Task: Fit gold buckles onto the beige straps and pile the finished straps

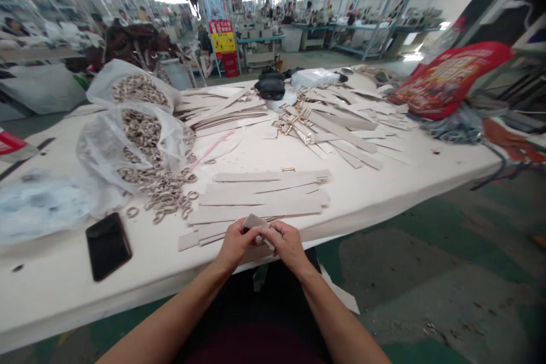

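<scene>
At the table's near edge, my left hand (235, 244) and my right hand (289, 243) are close together, fingers closed on a pale grey strap (255, 220). One end of it sticks up between the hands; the fingers cover the part they pinch. A pale strip (341, 291) hangs below the table edge by my right forearm; whether it is the same strap I cannot tell. Just beyond my hands, several flat straps (260, 200) lie side by side, with a gold buckle (289, 169) at their far side.
Left stand clear plastic bags (100, 139) of small strap loops, with a loose pile of loops (166, 193) spilling out. A phone (108, 246) lies nearer. Farther back are stacked strips (230, 111) and buckled straps (336, 125). A red bag (452, 79) sits at right.
</scene>
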Demonstrator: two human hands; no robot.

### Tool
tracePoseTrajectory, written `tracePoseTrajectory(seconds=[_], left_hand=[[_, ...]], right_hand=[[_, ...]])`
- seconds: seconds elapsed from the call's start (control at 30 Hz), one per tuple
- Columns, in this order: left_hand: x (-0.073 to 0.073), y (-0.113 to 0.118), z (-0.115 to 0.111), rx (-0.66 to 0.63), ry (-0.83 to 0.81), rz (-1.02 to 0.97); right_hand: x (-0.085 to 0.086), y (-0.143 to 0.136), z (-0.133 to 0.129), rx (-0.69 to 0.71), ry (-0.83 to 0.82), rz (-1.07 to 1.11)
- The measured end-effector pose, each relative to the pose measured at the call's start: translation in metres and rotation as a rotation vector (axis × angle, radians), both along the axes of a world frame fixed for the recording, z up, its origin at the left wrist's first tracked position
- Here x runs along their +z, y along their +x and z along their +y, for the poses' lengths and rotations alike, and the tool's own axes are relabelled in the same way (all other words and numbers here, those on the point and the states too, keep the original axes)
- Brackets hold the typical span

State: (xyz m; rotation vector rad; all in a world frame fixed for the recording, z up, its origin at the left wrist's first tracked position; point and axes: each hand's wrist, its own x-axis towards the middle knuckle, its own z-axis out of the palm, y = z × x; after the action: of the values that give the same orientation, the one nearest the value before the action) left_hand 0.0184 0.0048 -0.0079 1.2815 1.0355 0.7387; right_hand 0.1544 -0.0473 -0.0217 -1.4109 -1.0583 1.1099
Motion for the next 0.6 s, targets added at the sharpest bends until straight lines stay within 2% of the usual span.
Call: tracePoseTrajectory(seconds=[0.1,0.17,0.23,0.3,0.37,0.43,0.5,0.6], left_hand=[[0.007,-0.005,0.0,-0.079,0.136,0.074],[0.016,-0.012,0.003,-0.206,0.117,0.066],[0.026,-0.019,0.007,-0.276,-0.008,-0.023],[0.034,-0.023,0.009,-0.321,-0.205,-0.172],[0.037,-0.023,0.006,-0.41,-0.381,-0.282],[0.035,-0.021,-0.001,-0.482,-0.46,-0.292],[0.029,-0.02,-0.009,-0.444,-0.438,-0.258],[0.018,-0.02,-0.018,-0.306,-0.327,-0.221]], right_hand=[[-0.003,-0.004,0.005,-0.106,-0.022,0.002],[-0.001,-0.002,0.005,-0.077,-0.01,0.022],[0.005,0.002,0.0,0.016,-0.011,0.041],[0.014,0.005,-0.007,0.105,-0.014,0.038],[0.021,0.006,-0.015,0.149,-0.016,0.014],[0.023,0.005,-0.02,0.153,-0.038,-0.025],[0.022,0.002,-0.024,0.152,-0.085,-0.055],[0.02,-0.003,-0.028,0.188,-0.147,-0.01]])
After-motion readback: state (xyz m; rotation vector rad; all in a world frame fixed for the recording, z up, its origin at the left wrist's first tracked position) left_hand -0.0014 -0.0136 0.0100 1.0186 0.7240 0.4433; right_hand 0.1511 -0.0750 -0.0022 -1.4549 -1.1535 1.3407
